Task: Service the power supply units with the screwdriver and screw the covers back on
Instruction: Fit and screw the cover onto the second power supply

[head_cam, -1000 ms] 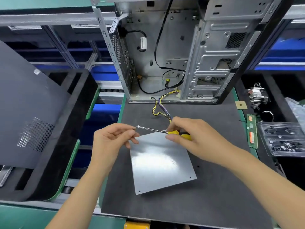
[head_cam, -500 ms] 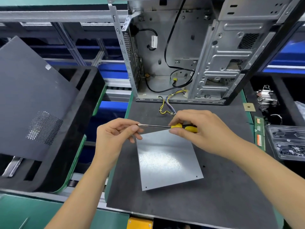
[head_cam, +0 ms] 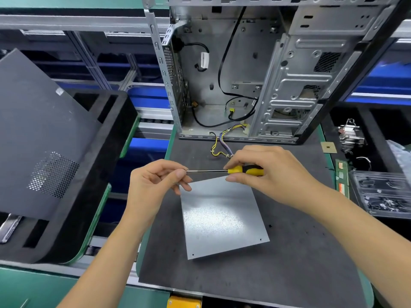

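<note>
right hand point(head_cam: 273, 174) grips screwdriver point(head_cam: 245, 170) handle | left hand point(head_cam: 155, 183) pinches its tip | cover point(head_cam: 222, 216) flat on table point(head_cam: 300, 263), below hands | thin, stiff, light, likely slippery: lift by edges

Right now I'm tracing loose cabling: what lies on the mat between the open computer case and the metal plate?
In the head view, a yellow-and-purple wire bundle trails from the computer case toward the metal plate.
</note>
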### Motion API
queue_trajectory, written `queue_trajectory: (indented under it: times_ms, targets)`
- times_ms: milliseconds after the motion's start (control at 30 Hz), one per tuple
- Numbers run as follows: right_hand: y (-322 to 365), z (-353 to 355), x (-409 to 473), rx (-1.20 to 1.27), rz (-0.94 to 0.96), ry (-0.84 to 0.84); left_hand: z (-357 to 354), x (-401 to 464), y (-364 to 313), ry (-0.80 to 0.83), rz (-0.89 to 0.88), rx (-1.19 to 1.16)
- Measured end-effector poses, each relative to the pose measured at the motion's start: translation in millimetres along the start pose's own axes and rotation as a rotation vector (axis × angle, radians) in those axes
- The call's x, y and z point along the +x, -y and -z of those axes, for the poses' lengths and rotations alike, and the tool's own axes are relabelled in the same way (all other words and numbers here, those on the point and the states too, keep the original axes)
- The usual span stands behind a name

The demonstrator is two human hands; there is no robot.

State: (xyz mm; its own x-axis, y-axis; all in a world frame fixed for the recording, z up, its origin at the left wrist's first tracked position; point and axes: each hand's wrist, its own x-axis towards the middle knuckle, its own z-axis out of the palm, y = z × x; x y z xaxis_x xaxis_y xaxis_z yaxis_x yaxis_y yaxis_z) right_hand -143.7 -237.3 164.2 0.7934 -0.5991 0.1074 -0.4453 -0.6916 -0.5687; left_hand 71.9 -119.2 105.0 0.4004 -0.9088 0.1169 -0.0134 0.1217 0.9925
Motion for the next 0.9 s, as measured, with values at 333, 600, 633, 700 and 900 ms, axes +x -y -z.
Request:
queue_trajectory:
  times_ms: [333,600,633,700,900]
  targets:
    - [7,19,8,0.001,0.006,0.205,-4,-2,1,-0.029,-0.076,0.112]
    - [15,35,25,0.144,-0.009,0.259,-2,-4,7,-0.061,-0.049,0.026]
    - [16,36,28,0.141,-0.017,0.254,1,-3,10,-0.065,-0.045,0.025]
    - [16,41,33,0.121,-0.03,0.242,6,-3,15,-0.059,-0.043,0.015]
    - [27,35,49,-0.409,0.048,0.265,26,-9,47,0.085,0.126,0.229]
